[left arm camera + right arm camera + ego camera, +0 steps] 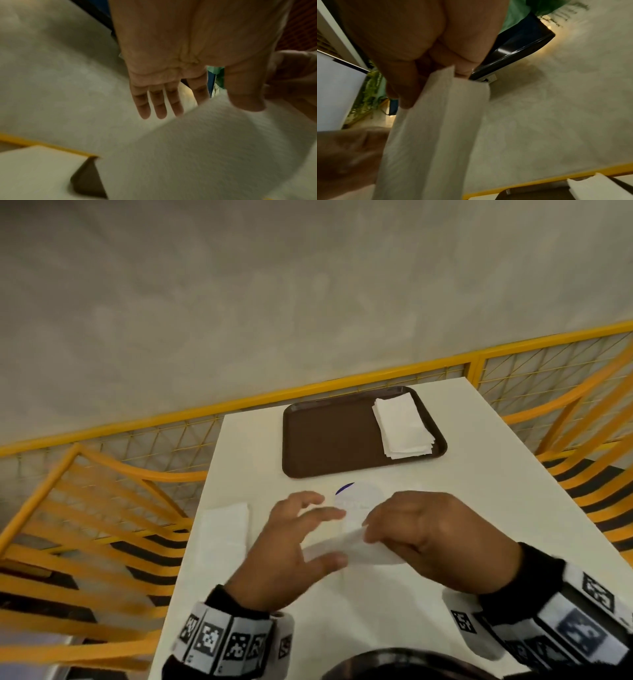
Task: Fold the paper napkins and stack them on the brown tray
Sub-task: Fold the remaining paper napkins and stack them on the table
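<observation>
A white paper napkin [346, 547] is held just above the white table [479, 508], between my two hands. My right hand [421, 535] pinches its right end between thumb and fingers; the right wrist view shows the napkin [433, 135] hanging from that pinch. My left hand [294, 539] has its fingers spread and straight, and its thumb [247, 101] touches the napkin's edge [205, 148]. The brown tray [325, 440] sits at the far end of the table, with a stack of folded napkins [402, 426] on its right side.
A pile of flat napkins [226, 529] lies at the table's left edge. A round white disc with a blue rim [359, 498] lies between the tray and my hands. Yellow railing [239, 402] and yellow chairs [85, 542] surround the table.
</observation>
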